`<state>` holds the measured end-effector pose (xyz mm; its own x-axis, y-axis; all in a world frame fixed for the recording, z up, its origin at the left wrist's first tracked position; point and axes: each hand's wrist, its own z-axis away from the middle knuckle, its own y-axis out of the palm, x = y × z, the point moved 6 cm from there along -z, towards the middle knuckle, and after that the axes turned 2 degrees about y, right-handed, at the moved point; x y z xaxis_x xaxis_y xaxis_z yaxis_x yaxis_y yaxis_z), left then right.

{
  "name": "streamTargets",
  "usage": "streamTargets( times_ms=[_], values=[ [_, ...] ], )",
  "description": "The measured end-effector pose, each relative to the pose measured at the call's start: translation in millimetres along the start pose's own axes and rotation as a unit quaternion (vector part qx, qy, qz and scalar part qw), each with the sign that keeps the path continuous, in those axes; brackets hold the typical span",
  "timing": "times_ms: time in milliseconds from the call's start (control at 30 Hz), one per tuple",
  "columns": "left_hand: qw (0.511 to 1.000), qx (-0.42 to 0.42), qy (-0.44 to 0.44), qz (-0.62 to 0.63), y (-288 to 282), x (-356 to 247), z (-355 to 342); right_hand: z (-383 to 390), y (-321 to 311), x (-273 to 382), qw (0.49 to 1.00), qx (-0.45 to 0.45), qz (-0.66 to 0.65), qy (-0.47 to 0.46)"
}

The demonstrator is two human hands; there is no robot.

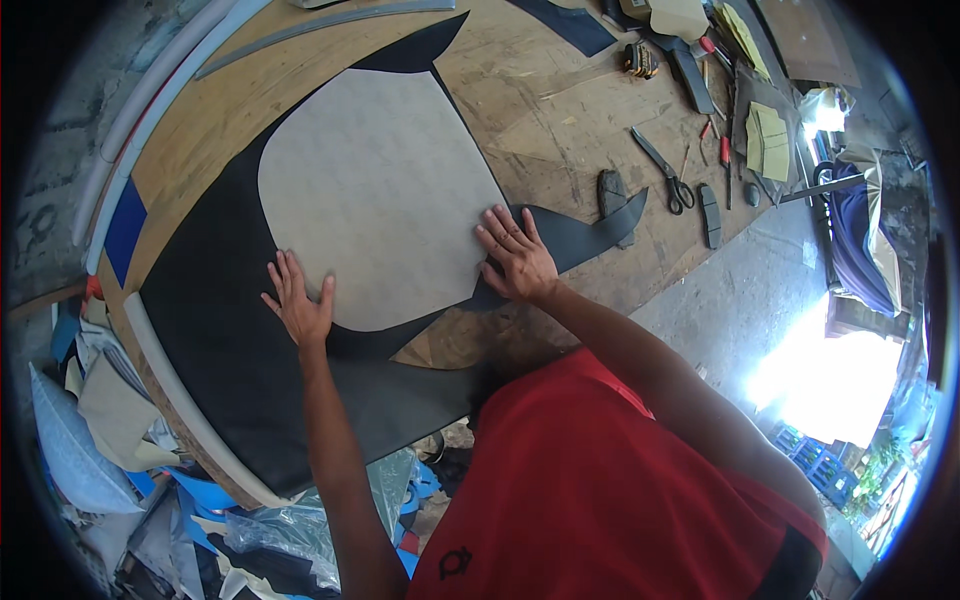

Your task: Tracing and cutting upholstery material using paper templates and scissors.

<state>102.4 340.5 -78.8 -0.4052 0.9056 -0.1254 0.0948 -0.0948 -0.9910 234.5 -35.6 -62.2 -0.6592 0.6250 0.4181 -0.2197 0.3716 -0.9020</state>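
Note:
A large pale, rounded pattern piece [375,190] lies flat on a sheet of black leather-like material [215,330]. My left hand [300,302] rests at the lower left edge of the pale piece, fingers spread, partly on the black sheet. At the right edge, my right hand [520,255] presses down with its fingers stretched out flat. Neither hand grips anything. A curved tongue of the black material reaches right past my right hand, over a dark block [612,195]. Wood shows through a cut-out in the sheet below the pale piece.
On the wooden table [560,130] to the right lie black-handled scissors [665,172], a red-handled tool [725,160], a dark grey block [710,215] and a tape measure [640,62]. A long metal strip [320,28] lies along the far side. Scraps [120,400] pile up at the left.

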Motion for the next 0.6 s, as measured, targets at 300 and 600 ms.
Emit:
streamTargets(
  times_ms=[300,600],
  values=[
    [1.000,0.007,-0.005,-0.016,2,1,0,1,-4,2,1.000,-0.015,-0.001,-0.001],
    [0.999,0.003,-0.036,-0.032,-2,-11,-2,2,-95,-85,0.942,-0.264,0.083,0.189]
  ],
)
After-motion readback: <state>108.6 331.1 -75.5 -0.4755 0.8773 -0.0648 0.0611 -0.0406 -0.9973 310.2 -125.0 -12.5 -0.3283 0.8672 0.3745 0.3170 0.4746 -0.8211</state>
